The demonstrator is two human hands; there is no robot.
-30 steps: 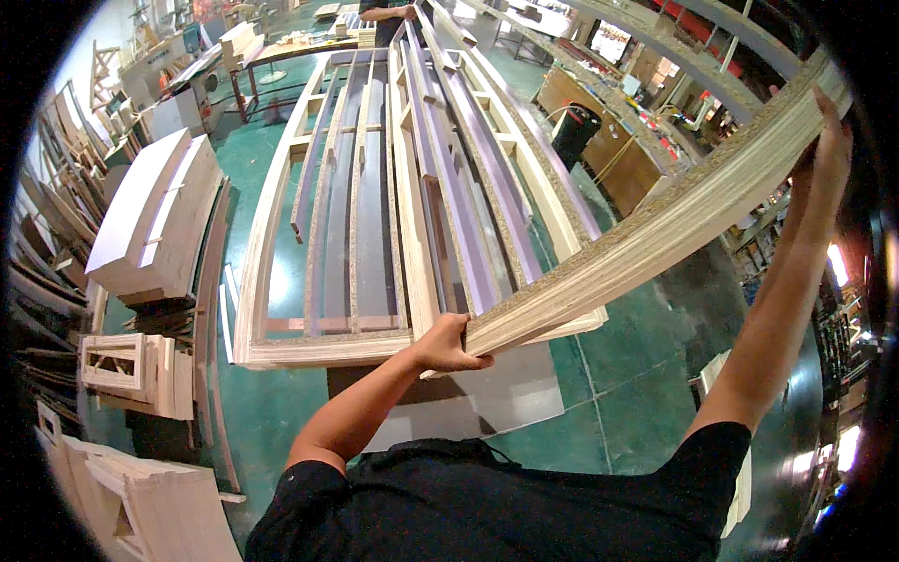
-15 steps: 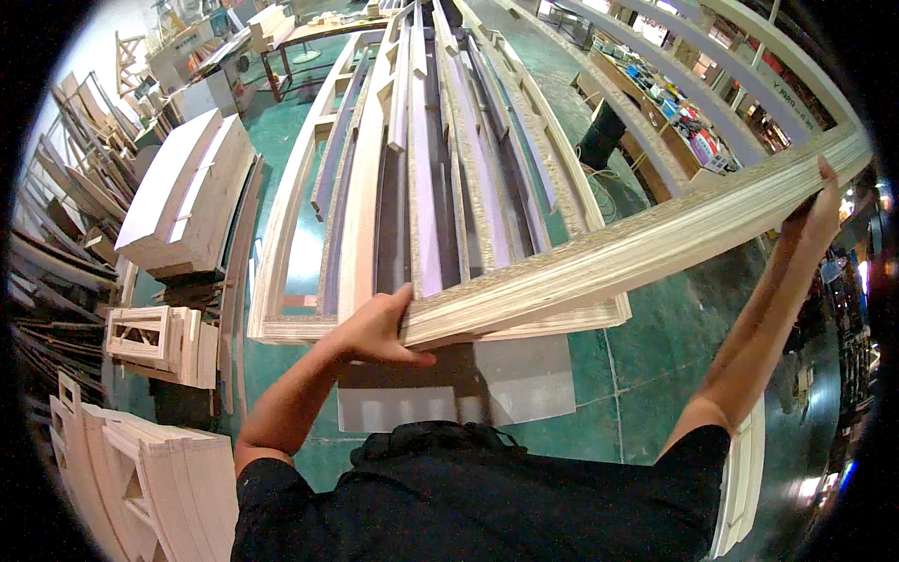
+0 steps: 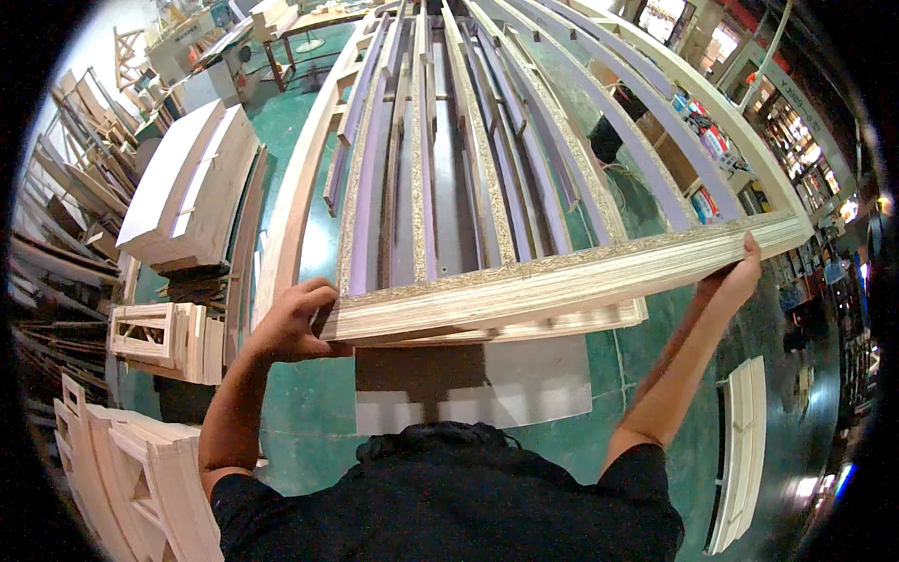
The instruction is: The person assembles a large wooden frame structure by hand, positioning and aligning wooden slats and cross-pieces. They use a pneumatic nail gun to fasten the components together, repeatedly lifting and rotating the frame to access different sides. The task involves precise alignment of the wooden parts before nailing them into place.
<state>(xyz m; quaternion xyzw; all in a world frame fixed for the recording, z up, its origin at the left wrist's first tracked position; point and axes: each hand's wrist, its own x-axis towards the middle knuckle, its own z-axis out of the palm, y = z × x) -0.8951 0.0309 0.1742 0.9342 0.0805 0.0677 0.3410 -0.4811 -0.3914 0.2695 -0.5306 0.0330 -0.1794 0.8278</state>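
A large wooden door frame-like panel (image 3: 552,292) with long lengthwise slats stretches away from me, its near end rail in both hands. At that rail's left corner, my left hand (image 3: 302,323) is closed, fingers over the top and thumb beneath. My right hand (image 3: 733,273) grips the underside and front of the same rail near its right end. The rail slants, its right end higher than its left. Below it lies another wooden frame (image 3: 599,318), mostly hidden by the held one; a gap shows between them at the near edge.
A pale board (image 3: 538,384) lies on the green floor before me. Stacked white-topped panels (image 3: 178,187), small wooden frames (image 3: 154,332) and larger frames (image 3: 159,478) stand left. Pale boards (image 3: 743,454) lie at the right. A worktable (image 3: 318,21) stands far back.
Both hands have carried the near end of the frame leftward. Its right end has come down, so it slants less and sits more squarely over the frame below.
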